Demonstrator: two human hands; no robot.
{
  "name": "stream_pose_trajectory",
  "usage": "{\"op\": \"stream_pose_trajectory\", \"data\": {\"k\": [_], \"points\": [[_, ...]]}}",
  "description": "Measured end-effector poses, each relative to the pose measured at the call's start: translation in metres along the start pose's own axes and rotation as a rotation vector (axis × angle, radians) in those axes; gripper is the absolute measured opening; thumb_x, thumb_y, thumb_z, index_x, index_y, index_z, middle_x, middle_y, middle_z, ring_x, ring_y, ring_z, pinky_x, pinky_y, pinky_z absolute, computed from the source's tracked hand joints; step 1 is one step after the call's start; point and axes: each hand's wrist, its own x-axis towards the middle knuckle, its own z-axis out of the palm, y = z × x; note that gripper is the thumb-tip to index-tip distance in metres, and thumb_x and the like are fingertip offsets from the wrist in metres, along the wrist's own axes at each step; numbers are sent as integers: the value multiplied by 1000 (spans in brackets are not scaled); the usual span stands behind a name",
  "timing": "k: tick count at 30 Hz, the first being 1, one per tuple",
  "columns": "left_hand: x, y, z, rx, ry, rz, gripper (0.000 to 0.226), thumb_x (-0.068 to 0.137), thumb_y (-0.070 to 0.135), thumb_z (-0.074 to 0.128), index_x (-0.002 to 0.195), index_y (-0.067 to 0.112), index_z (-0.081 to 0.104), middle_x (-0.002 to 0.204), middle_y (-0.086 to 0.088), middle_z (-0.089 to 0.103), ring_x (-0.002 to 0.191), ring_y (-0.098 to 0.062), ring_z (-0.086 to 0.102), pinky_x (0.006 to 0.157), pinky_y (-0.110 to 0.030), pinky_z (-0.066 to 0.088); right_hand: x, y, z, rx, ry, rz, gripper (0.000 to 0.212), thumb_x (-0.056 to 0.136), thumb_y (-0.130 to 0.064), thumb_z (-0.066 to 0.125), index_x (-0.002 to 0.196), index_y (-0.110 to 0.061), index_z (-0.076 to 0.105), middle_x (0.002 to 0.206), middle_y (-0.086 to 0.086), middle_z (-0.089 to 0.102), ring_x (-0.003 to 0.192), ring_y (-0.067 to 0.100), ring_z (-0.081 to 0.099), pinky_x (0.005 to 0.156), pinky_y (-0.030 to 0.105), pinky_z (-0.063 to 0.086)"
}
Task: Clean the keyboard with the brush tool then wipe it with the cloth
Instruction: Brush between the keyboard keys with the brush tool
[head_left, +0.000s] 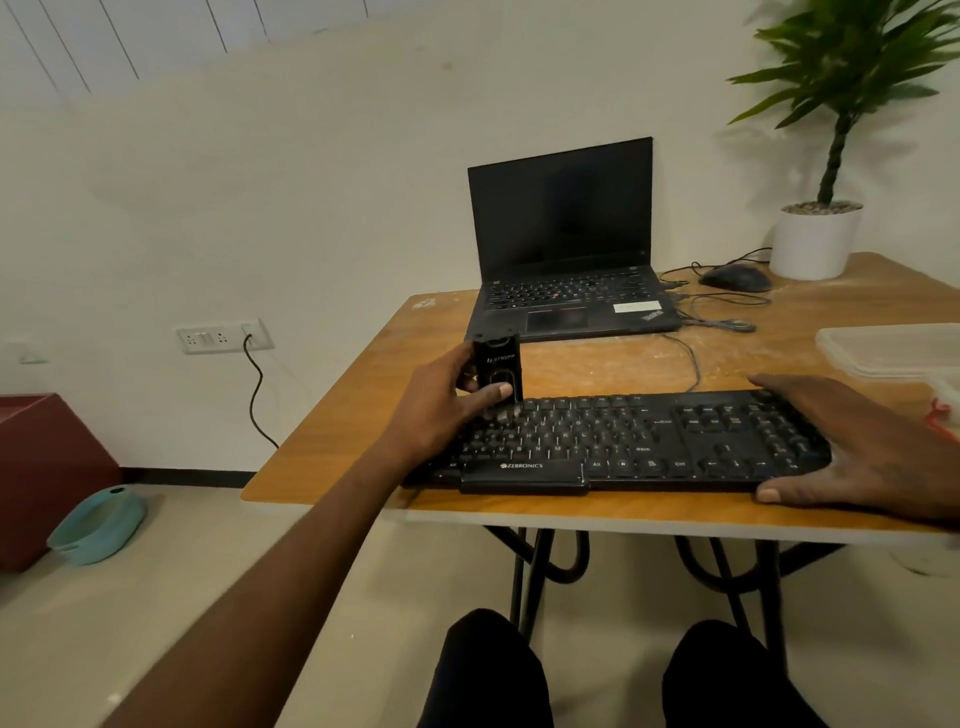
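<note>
A black keyboard (623, 441) lies along the front edge of the wooden table (597, 364). My left hand (447, 410) grips a black upright brush tool (500, 366) over the keyboard's upper left keys, its pale bristles touching the key rows. My right hand (862, 447) rests flat over the keyboard's right end, fingers straight across the number pad and thumb at the front edge. No cloth can be made out for certain.
An open black laptop (566, 249) stands behind the keyboard, with a mouse (735, 277), loose cables (717, 312) and a potted plant (815, 239) at the back right. Clear plastic containers (893, 348) sit at the right edge. A wall socket with a cord (223, 338) is on the left.
</note>
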Motion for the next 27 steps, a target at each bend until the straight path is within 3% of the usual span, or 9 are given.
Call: {"op": "stream_pose_trajectory", "data": {"k": [7, 12, 15, 20, 25, 27], "points": [[-29, 15, -2, -142, -91, 9, 49, 97, 28, 74, 142, 22, 58, 96, 2, 72, 86, -6, 69, 71, -15, 53, -6, -5, -3, 1, 15, -15, 132, 47, -99, 62, 155, -43, 10, 158, -11, 26, 130, 0, 29, 112, 37, 38], [-63, 26, -4, -231, -178, 20, 54, 89, 36, 72, 140, 28, 56, 111, 25, 73, 100, 0, 71, 78, -12, 54, -5, -2, -1, -10, 26, -20, 129, 49, -98, 63, 154, -45, 10, 158, -13, 25, 129, -4, 26, 111, 37, 39], [-39, 18, 0, -143, -109, 21, 53, 94, 32, 74, 143, 25, 56, 101, 11, 74, 95, 2, 69, 75, -12, 54, -5, -2, -2, -6, 23, -21, 128, 49, -98, 63, 154, -46, 10, 157, -13, 25, 131, -2, 27, 111, 39, 40], [12, 7, 10, -27, -44, 2, 54, 98, 35, 74, 147, 23, 56, 98, 13, 67, 91, -5, 66, 76, -20, 49, -6, -2, -2, -14, 12, -13, 128, 49, -98, 62, 154, -48, 8, 158, -15, 24, 137, 4, 30, 111, 44, 42], [-7, 18, 14, -135, -105, 19, 51, 94, 38, 74, 142, 28, 57, 92, 4, 71, 87, -8, 69, 72, -21, 55, -6, -1, -2, -18, 8, -16, 128, 50, -98, 62, 154, -47, 6, 159, -15, 22, 139, 5, 31, 110, 44, 43], [-28, 25, 13, -219, -148, 18, 53, 91, 41, 74, 140, 32, 57, 102, 6, 74, 93, -10, 72, 75, -22, 59, -6, 0, -2, -20, 9, -21, 129, 50, -98, 62, 154, -47, 6, 160, -15, 21, 139, 5, 31, 110, 43, 43]]}}
